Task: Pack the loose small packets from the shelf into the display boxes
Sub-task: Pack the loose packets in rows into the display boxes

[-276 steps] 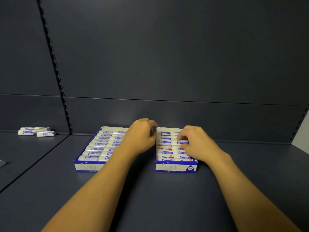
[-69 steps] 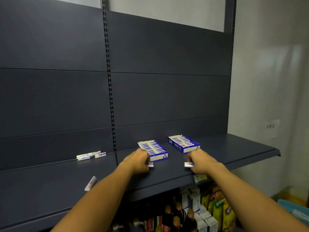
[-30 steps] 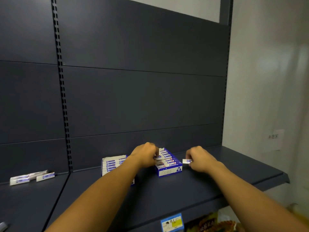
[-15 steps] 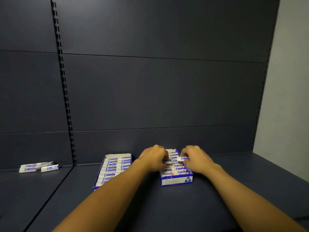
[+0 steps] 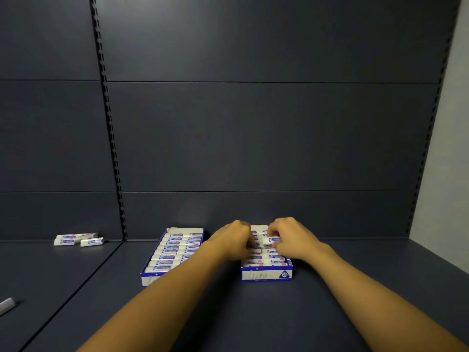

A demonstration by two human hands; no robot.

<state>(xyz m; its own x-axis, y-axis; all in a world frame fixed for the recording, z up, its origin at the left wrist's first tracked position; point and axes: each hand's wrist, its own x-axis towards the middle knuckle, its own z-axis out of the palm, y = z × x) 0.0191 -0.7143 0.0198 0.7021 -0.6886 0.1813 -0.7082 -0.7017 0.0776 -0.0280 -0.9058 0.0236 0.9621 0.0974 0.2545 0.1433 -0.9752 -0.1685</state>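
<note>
Two blue-and-white display boxes stand side by side on the dark shelf. The left box (image 5: 149, 278) is filled with rows of small white packets. Both hands are over the right box (image 5: 266, 274), which also holds several packets. My right hand (image 5: 291, 237) pinches a small white packet (image 5: 271, 240) just above the rows. My left hand (image 5: 232, 240) is curled at the box's left side with its fingertips among the packets; whether it holds one is hidden.
Three loose packets (image 5: 78, 240) lie at the back of the neighbouring shelf section on the left. Another packet (image 5: 6, 304) lies at the left frame edge. A slotted upright (image 5: 111, 148) divides the back panels. A pale wall (image 5: 446, 148) closes the right side.
Both hands have dropped lower onto the right box since half a second ago. The packet in my right hand has come down closer to the rows. The view has shifted slightly.
</note>
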